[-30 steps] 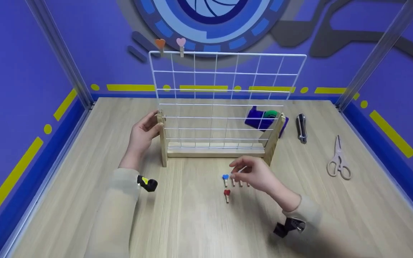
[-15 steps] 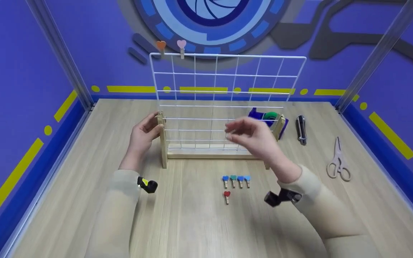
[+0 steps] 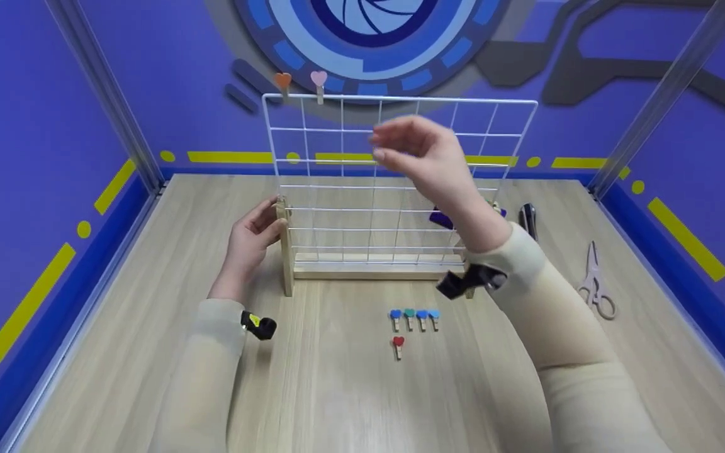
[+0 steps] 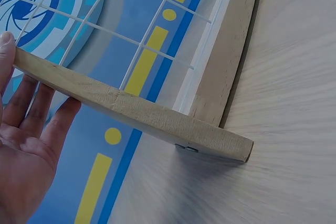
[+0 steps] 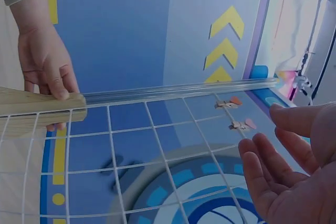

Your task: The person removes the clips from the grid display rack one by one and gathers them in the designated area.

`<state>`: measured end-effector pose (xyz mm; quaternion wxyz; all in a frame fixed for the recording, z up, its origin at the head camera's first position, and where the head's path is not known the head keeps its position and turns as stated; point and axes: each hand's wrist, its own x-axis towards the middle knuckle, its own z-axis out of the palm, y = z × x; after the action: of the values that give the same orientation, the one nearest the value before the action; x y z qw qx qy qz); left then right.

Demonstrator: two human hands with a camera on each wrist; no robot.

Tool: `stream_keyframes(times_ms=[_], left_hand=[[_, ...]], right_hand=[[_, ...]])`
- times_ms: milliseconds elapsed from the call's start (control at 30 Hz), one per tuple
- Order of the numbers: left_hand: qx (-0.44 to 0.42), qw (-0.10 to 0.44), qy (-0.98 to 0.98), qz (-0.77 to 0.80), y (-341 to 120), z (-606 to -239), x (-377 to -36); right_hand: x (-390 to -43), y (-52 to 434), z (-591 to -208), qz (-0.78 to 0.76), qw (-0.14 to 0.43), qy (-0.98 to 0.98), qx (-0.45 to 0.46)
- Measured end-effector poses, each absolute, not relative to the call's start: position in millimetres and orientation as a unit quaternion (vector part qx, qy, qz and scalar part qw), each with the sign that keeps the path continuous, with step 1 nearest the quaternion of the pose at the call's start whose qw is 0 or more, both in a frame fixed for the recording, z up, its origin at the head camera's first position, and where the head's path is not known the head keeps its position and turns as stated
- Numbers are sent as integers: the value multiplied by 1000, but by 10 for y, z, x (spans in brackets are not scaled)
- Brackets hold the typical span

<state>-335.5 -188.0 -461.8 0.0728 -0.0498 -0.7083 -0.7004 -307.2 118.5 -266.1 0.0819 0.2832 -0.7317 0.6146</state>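
My left hand [image 3: 250, 236] holds the left wooden post [image 3: 285, 248] of a white wire grid rack [image 3: 378, 185]. Its thumb and fingers lie on opposite sides of the post [image 4: 131, 109] in the left wrist view. Raised in front of the grid is my right hand [image 3: 428, 154]; in the right wrist view the right hand [image 5: 289, 166] has thumb and fingers apart, nothing visible between them. An orange heart clothespin [image 3: 283, 82] and a pink heart clothespin [image 3: 319, 82] are clipped on the grid's top wire. Below lie a red heart clothespin [image 3: 398, 346] and several blue and green heart clothespins [image 3: 409, 318].
Behind the rack's right side a purple tape dispenser [image 3: 442, 218] is partly hidden by my right arm. Farther right are a dark box cutter [image 3: 528, 220] and scissors [image 3: 595, 283]. Blue-purple walls with metal corner posts surround the wooden table [image 3: 337, 390].
My right hand has risen from beside the row of clothespins to the upper part of the grid. The left hand has stayed on the post.
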Motion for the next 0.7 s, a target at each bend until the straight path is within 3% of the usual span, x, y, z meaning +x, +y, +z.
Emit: stream_keyframes(times_ms=[367, 700], left_hand=[[-49, 73, -716, -692, -1901, -4629, -3355], [-61, 79, -717, -690, -1899, -4619, -3352]], right_hand=[[-3332, 837, -2179, 611, 119, -733, 275], [-3489, 602, -2075, 606, 76, -759, 224]])
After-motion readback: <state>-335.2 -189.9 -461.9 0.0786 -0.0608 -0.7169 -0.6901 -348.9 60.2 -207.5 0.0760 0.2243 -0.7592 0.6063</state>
